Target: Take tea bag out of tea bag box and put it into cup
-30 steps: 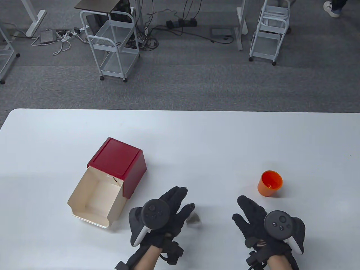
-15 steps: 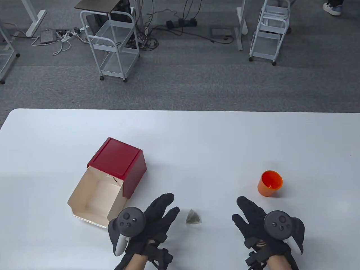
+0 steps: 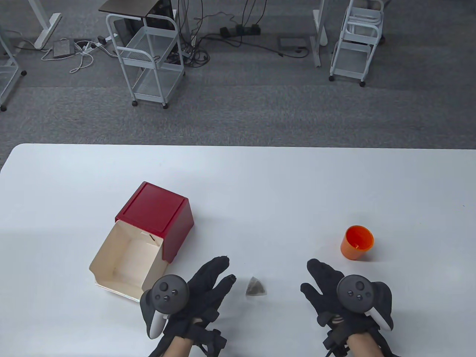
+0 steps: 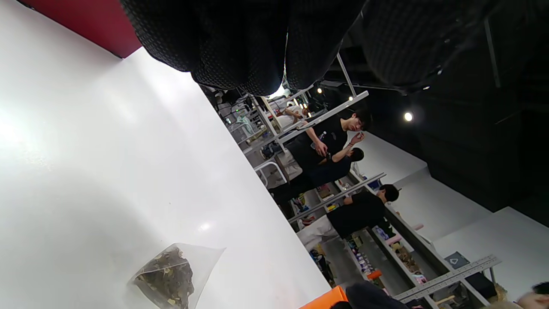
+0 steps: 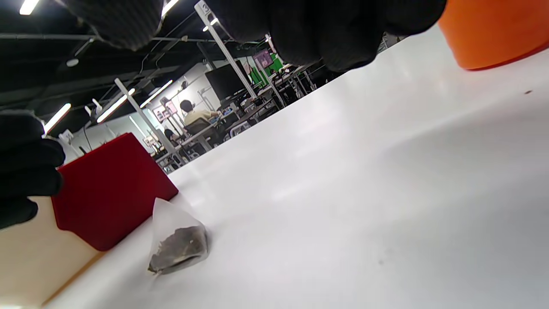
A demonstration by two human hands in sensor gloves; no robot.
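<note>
A pyramid tea bag [image 3: 256, 288] lies on the white table [image 3: 260, 186] between my hands; it also shows in the left wrist view [image 4: 171, 277] and the right wrist view [image 5: 176, 240]. The red tea bag box [image 3: 156, 217] stands left of centre with its cream drawer [image 3: 122, 264] pulled open and empty. The orange cup [image 3: 357, 242] stands upright at the right. My left hand [image 3: 214, 277] is open and empty just left of the tea bag. My right hand [image 3: 319, 277] is open and empty below and left of the cup.
The table's far edge [image 3: 238, 145] borders grey carpet with white wire carts [image 3: 148, 55] and cables. The red box also shows in the right wrist view [image 5: 107, 189], and the cup shows at its top right [image 5: 493, 30].
My left hand let go of the tea bag and drew back to the left; the bag now lies on the table. My right hand has shifted slightly left.
</note>
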